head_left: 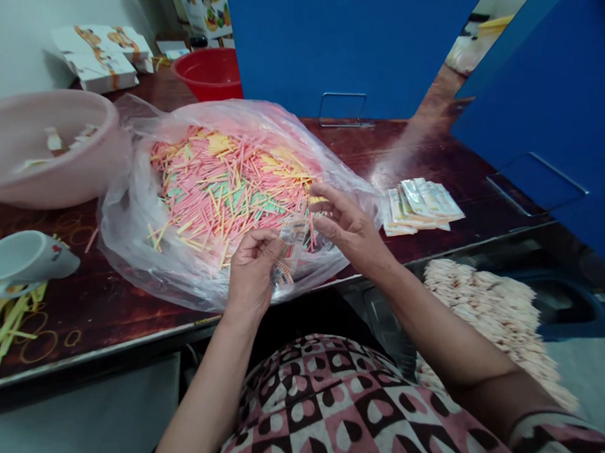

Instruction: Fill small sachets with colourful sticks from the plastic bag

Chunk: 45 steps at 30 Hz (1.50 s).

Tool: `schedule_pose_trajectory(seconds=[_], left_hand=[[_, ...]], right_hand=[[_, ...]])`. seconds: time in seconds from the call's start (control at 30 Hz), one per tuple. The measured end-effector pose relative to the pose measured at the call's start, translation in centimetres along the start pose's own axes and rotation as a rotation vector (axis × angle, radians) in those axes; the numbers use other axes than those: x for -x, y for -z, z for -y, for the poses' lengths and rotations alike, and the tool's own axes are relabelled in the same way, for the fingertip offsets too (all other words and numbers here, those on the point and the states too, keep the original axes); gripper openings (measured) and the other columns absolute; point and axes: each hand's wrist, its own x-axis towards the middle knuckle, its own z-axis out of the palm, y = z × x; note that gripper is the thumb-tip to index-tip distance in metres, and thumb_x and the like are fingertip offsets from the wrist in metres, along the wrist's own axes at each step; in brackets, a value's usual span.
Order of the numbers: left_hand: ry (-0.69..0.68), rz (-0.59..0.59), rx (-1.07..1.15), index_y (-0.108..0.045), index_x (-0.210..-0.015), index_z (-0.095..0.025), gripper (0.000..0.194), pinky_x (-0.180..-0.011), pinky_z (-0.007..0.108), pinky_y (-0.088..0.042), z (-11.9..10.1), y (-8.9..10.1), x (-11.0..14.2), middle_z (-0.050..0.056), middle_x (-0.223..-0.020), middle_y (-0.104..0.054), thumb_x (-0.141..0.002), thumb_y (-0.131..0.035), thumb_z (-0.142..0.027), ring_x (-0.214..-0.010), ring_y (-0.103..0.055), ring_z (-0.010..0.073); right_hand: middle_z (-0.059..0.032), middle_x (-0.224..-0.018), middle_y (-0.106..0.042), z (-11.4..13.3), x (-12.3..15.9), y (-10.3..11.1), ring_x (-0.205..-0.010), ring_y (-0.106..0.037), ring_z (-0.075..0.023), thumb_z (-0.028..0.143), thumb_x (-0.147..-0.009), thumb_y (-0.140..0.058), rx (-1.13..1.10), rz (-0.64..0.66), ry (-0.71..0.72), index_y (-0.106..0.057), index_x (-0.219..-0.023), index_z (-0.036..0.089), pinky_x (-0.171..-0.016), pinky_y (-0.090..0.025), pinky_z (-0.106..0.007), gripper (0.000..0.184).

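Observation:
My left hand point(253, 266) is closed on a small clear printed packet point(293, 235), which hangs over the front of a large plastic bag. My right hand point(349, 228) is to the right of the packet, fingers spread and slightly curled; I see nothing held in it. The open clear bag point(137, 257) lies on the table and is full of short thin sticks point(226, 183) in pink, yellow and green. Beyond my right hand, a fanned stack of similar flat packets point(421, 204) lies on the table.
On the left stand a pale pink basin point(42, 184) and a tipped white mug point(19, 256) beside yellow strips point(7, 333) and rubber bands point(39, 345). A red basin point(209, 73) and blue panels point(335, 42) rise behind. Below the table's right edge is a pile of bundled packets point(481, 303).

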Motion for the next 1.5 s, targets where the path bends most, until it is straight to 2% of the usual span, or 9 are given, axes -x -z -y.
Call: schedule_pose_trajectory(seconds=[0.17,0.33,0.5,0.67,0.83,0.93,1.03,1.13,1.5], left_hand=[[-0.013,0.010,-0.027,-0.070,-0.081,-0.020,0.036,-0.069,0.020,-0.051,0.0,-0.4,0.3,-0.002,-0.080,-0.068,-0.059,-0.096,-0.033,-0.072,-0.061,0.0102],[0.083,0.126,-0.127,-0.075,-0.095,-0.019,0.038,-0.075,0.025,-0.054,-0.2,-0.1,0.6,0.004,-0.095,-0.076,-0.064,-0.092,-0.033,-0.083,-0.066,0.0154],[0.071,0.067,-0.149,-0.075,-0.085,-0.018,0.029,-0.074,0.024,-0.051,-0.2,0.0,0.6,0.000,-0.082,-0.074,-0.064,-0.090,-0.030,-0.076,-0.064,0.0132],[0.085,0.046,-0.089,-0.072,-0.083,-0.019,0.033,-0.074,0.024,-0.053,-0.1,0.2,0.6,0.000,-0.082,-0.073,-0.060,-0.092,-0.029,-0.076,-0.064,0.0131],[0.101,0.049,-0.009,-0.071,-0.096,-0.020,0.045,-0.079,0.025,-0.055,0.0,0.6,0.5,0.002,-0.093,-0.073,-0.059,-0.094,-0.029,-0.084,-0.067,0.0140],[0.066,0.045,0.017,-0.069,-0.100,-0.021,0.050,-0.079,0.025,-0.055,0.2,0.5,0.3,0.001,-0.095,-0.073,-0.059,-0.095,-0.028,-0.086,-0.067,0.0141],[0.031,0.046,0.012,-0.068,-0.098,-0.020,0.049,-0.076,0.024,-0.054,0.4,0.2,0.4,0.001,-0.091,-0.073,-0.059,-0.096,-0.028,-0.082,-0.067,0.0137],[0.048,0.066,-0.019,-0.069,-0.097,-0.020,0.047,-0.075,0.025,-0.054,0.2,0.1,0.6,0.001,-0.090,-0.073,-0.059,-0.096,-0.030,-0.081,-0.067,0.0142],[0.023,0.096,-0.187,-0.074,-0.089,-0.019,0.037,-0.071,0.024,-0.052,0.1,0.7,0.8,0.001,-0.081,-0.073,-0.065,-0.094,-0.040,-0.073,-0.065,0.0136]], right_hand=[[0.0010,-0.084,-0.070,-1.3,0.5,-1.2,-0.071,-0.060,-0.0116,0.056,-0.076,-0.083,-0.230,-0.014,-0.169,-0.075,-0.096,0.022,-0.066,-0.054,-0.025,0.040],[0.0014,-0.088,-0.071,-1.0,0.5,-1.0,-0.073,-0.061,-0.0110,0.052,-0.078,-0.082,-0.232,-0.018,-0.127,-0.074,-0.103,0.024,-0.067,-0.054,-0.025,0.038],[0.0004,-0.088,-0.072,-0.3,0.7,-0.7,-0.067,-0.058,-0.0108,0.057,-0.081,-0.078,-0.208,0.004,-0.128,-0.076,-0.104,0.025,-0.061,-0.054,-0.026,0.039],[-0.0009,-0.086,-0.070,-0.4,-0.2,-0.2,-0.070,-0.060,-0.0125,0.058,-0.085,-0.074,-0.162,-0.149,-0.053,-0.077,-0.095,0.024,-0.068,-0.055,-0.029,0.035],[-0.0071,-0.105,-0.072,-0.4,-1.8,1.4,-0.096,-0.066,-0.0208,0.053,-0.093,-0.064,0.227,-0.281,0.093,-0.072,-0.115,0.026,-0.085,-0.056,-0.037,0.036],[-0.0105,-0.111,-0.072,-0.2,-1.4,1.1,-0.103,-0.065,-0.0242,0.059,-0.092,-0.064,0.354,-0.197,0.088,-0.074,-0.110,0.023,-0.086,-0.055,-0.038,0.042],[-0.0027,-0.074,-0.067,-0.6,-0.3,-0.1,-0.070,-0.061,-0.0162,0.070,-0.087,-0.065,0.116,-0.006,-0.075,-0.071,-0.083,0.021,-0.065,-0.050,-0.030,0.050],[0.0025,-0.057,-0.054,-1.1,0.3,-1.2,-0.056,-0.049,-0.0111,0.074,-0.080,-0.070,-0.019,0.005,-0.168,-0.059,-0.062,0.020,-0.056,-0.042,-0.026,0.059],[0.0016,-0.073,-0.059,-1.3,0.9,-2.1,-0.069,-0.053,-0.0124,0.067,-0.081,-0.069,-0.120,0.041,-0.170,-0.057,-0.075,0.021,-0.067,-0.045,-0.026,0.048]])
